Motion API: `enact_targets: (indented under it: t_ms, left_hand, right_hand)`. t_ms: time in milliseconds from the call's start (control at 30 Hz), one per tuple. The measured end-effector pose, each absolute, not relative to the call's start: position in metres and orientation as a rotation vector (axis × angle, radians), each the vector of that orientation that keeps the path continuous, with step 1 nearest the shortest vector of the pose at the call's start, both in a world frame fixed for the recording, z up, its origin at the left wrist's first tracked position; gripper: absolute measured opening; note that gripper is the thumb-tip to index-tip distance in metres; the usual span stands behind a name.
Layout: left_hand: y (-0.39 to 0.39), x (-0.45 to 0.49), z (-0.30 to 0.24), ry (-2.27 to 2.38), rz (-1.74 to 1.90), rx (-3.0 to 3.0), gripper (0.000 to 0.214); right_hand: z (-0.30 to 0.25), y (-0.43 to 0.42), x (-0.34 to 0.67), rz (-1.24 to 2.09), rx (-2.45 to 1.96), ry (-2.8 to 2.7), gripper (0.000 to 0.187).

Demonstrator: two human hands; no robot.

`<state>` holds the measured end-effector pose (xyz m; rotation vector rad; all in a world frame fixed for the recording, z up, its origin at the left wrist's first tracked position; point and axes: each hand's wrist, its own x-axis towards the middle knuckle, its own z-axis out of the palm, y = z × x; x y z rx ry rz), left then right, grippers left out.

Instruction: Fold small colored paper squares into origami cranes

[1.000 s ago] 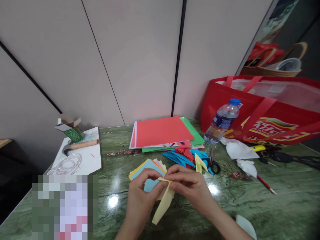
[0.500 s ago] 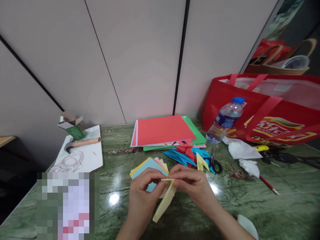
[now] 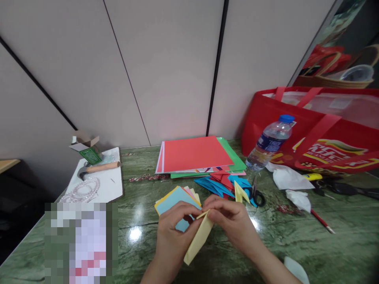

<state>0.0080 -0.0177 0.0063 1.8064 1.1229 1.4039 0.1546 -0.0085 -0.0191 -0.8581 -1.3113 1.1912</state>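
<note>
Folded yellow paper [image 3: 199,242] is held between the two hands in the middle of the view, over the near side of the green bench [image 3: 340,252], its long flap slanting down toward the person and a little left. The fingers of the left hand [image 3: 174,227] pinch its upper left end, while those of the right hand [image 3: 232,221] grasp the top fold, thumb against the near face; the two sets of fingertips nearly meet. Just beyond the left hand, and partly hidden by it, lies a fanned pile of small coloured sheets [image 3: 177,197], light blue on top. Past the right hand are folded blue pieces [image 3: 211,186], a red folded piece [image 3: 222,180], a smaller yellow folded piece [image 3: 241,192] and dark-handled scissors [image 3: 259,197], all close together. Behind these, large sheets [image 3: 195,154] with red uppermost lie near the wall [image 3: 177,71]. A water bottle [image 3: 271,142] stands right of them, before a red bag [image 3: 257,114].
</note>
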Motion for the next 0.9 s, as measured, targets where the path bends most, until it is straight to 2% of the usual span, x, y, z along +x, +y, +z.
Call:
enact_targets:
  t_ms: [300, 533, 633, 733, 800, 900]
  left_hand:
    - [-0.019, 0.009, 0.004, 1.056, 1.438, 1.885, 0.009]
    - [-0.015, -0.006, 0.013, 1.082, 0.987, 1.589, 0.019]
    - [-0.014, -0.013, 0.014, 1.126, 1.052, 1.529, 0.029]
    - [-0.014, -0.009, 0.012, 1.152, 1.069, 1.659, 0.023]
    - [-0.015, -0.004, 0.009, 1.190, 1.153, 1.847, 0.027]
    - [-0.014, -0.001, 0.003, 1.194, 1.243, 2.001, 0.011]
  right_hand:
    - [-0.017, -0.009, 0.153, 1.158, -0.863, -1.345, 0.021]
    - [-0.020, -0.007, 0.154, 1.142, -1.015, -1.261, 0.025]
    - [-0.022, -0.008, 0.153, 1.063, -1.089, -1.279, 0.023]
    - [-0.023, -0.011, 0.153, 0.922, -1.138, -1.412, 0.021]
    - [-0.023, -0.012, 0.153, 0.840, -1.128, -1.499, 0.019]
    - [-0.022, -0.012, 0.153, 0.790, -1.072, -1.572, 0.016]
